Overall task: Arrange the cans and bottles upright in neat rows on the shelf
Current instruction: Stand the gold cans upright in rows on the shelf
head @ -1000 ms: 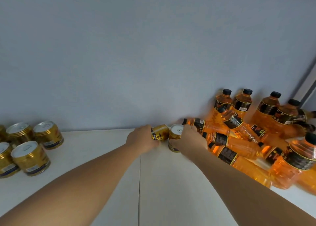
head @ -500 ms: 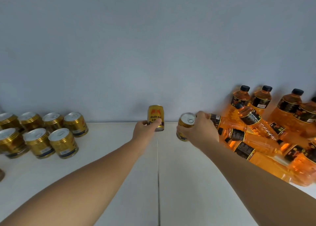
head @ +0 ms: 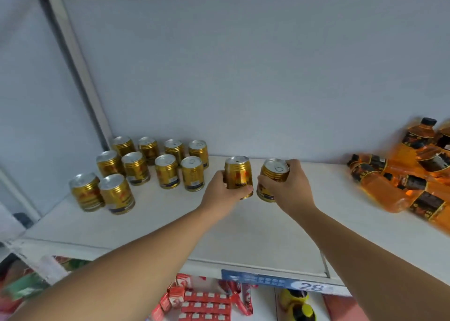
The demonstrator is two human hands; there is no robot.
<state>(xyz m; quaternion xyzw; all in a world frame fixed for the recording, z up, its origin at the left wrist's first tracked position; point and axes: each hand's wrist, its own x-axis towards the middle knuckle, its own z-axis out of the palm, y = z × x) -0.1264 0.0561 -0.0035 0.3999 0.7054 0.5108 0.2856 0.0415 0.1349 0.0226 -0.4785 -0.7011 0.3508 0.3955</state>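
My left hand [head: 220, 193] grips a gold can [head: 237, 174], held upright just above the white shelf [head: 243, 235]. My right hand [head: 289, 187] holds a second gold can [head: 274, 174], tilted slightly towards me, right beside the first. Several gold cans [head: 168, 171] stand upright in rows at the shelf's left, the nearest a short gap to the left of my left hand. At the far right, orange bottles with black caps [head: 394, 187] lie in a jumble, some of them standing [head: 418, 135] against the back wall.
The grey back wall [head: 243, 77] closes the shelf behind, and a slanted post [head: 78, 70] bounds it on the left. A blue price tag [head: 280, 281] hangs on the front edge. Red boxes [head: 204, 303] and yellow items [head: 294, 301] sit on the shelf below.
Both hands have carried their cans leftwards from the bottle pile towards the rows of cans. The left can was tipped upright. The view has swung left and down.
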